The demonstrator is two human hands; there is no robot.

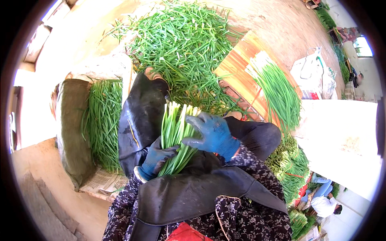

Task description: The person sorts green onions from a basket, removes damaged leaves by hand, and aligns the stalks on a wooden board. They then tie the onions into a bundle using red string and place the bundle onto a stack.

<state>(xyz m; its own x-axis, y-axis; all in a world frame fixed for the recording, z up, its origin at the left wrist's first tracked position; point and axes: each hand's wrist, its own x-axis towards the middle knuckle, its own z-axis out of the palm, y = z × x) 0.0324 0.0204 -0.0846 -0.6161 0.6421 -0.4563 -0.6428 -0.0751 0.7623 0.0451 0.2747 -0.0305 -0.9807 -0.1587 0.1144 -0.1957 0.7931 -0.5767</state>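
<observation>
A loose heap of garlic chives (185, 36) spreads at twelve o'clock. At nine, an olive cloth-lined container (70, 132) holds more leaves; at two, a white bag (307, 74) has unclear contents. Near centre, above the lap, the bunch (175, 130) should be light, limp-leaved, easily bruised, firmer at its pale ends: best held mid-length. The right hand (214, 135), thumb parted from fingers, touches its side; the left hand (155, 158) grips its lower part.
</observation>
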